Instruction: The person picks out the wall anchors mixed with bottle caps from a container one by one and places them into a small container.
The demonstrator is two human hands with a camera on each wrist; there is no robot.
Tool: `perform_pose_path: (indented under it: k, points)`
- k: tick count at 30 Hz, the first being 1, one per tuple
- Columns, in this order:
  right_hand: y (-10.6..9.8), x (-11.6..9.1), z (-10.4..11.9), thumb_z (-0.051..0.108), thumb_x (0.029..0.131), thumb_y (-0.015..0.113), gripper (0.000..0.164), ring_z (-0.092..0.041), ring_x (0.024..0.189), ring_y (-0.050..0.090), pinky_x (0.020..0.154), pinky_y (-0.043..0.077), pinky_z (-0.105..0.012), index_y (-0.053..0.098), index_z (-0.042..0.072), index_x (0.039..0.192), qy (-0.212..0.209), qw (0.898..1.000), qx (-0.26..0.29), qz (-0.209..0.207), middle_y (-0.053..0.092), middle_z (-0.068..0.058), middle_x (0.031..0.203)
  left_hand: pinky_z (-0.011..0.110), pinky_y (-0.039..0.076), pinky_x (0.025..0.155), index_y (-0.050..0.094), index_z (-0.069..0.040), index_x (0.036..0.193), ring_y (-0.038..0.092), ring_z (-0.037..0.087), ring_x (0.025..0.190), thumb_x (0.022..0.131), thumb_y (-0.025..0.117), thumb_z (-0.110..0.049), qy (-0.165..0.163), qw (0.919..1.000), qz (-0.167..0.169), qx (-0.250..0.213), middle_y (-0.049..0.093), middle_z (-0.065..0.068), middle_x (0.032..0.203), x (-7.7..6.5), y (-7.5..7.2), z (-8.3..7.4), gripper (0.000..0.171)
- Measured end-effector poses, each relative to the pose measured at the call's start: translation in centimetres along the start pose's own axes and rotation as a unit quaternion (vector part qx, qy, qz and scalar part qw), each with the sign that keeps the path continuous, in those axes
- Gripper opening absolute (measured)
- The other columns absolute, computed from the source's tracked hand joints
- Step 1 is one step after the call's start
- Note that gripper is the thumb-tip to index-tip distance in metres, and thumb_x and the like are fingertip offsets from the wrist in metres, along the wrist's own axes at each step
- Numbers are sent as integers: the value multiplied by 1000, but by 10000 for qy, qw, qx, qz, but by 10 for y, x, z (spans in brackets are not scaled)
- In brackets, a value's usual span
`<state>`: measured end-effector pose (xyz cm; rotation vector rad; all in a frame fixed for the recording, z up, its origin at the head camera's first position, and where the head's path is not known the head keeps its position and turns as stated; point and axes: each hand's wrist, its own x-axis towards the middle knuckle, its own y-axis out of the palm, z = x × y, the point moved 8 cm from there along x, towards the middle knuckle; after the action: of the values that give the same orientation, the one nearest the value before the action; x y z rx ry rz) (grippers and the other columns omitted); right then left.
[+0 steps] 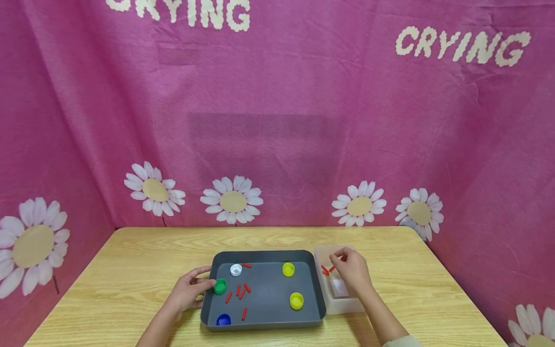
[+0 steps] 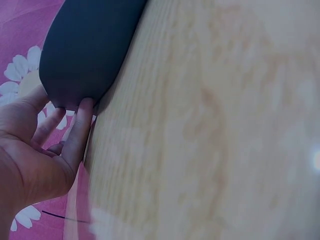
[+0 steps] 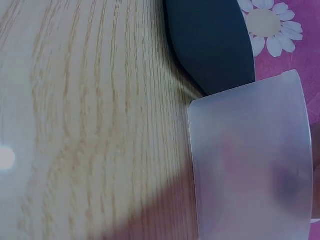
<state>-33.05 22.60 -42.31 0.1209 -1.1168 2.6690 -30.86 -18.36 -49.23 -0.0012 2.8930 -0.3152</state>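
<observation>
My left hand (image 1: 187, 291) holds the left wall of a dark grey tray (image 1: 264, 322). Its thumb reaches over the rim beside a green bottle cap (image 1: 220, 286), and its fingers press the outer wall, as the left wrist view shows. Several red sticks (image 1: 244, 313) lie in the tray, near a white cap (image 1: 236, 270) and a blue cap (image 1: 223, 320). My right hand (image 1: 353, 270) hovers over a translucent plastic box (image 1: 342, 305), thumb and forefinger close together. Red sticks (image 1: 325, 271) lie in the box; whether the fingertips hold one cannot be told.
Two yellow caps, an upper one (image 1: 288, 269) and a lower one (image 1: 297, 301), sit in the tray's right half. The box stands against the tray's right side on a wooden table (image 1: 147, 270). A pink flowered cloth (image 1: 277, 159) hangs behind and at both sides.
</observation>
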Motion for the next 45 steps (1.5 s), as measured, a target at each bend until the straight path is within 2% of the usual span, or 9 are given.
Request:
perform_pose_path:
  k: [9,17,28,35,40,45]
  points:
    - [0,-3,9,20,85,64,20,-16,67,46,53,37,-25,66,1,92,20,9997,197,111,53,-6,74,37,57,64,50,-5,133,62,15,77,85,68,-18,9,10000,-20,47,66,11,103,0,0,1,53]
    - [3,-6,29,18,83,67,17,-12,58,47,49,39,-24,67,3,90,-415,9989,196,26,56,-4,67,37,57,64,49,-4,133,62,16,77,84,68,-18,38,10000,-5,19,66,12,102,1,1,0,54]
    - [14,-6,45,16,82,69,16,-11,54,48,47,43,-22,68,4,91,-492,9975,506,92,57,-5,70,37,56,63,50,-5,132,62,15,76,84,69,-19,63,10000,-25,71,66,10,102,2,0,0,53]
    - [23,-7,59,16,82,69,13,-12,65,48,55,42,-22,68,6,90,-826,9959,322,173,57,-4,74,36,56,62,51,-6,132,61,15,76,84,69,-18,60,10000,-48,32,66,10,102,1,0,0,53]
    - [27,-10,72,14,81,71,11,-13,66,48,55,42,-22,68,7,89,-1073,9935,267,254,56,-4,75,34,56,61,50,-6,132,60,15,75,84,69,-18,103,9999,-19,-11,66,9,101,2,0,1,54]
    - [37,-13,80,14,80,72,11,-14,73,50,61,44,-24,68,8,88,-1142,9925,135,412,57,-4,78,33,55,61,50,-5,132,61,14,72,84,67,-16,120,9999,-10,-81,67,9,100,3,0,2,52]
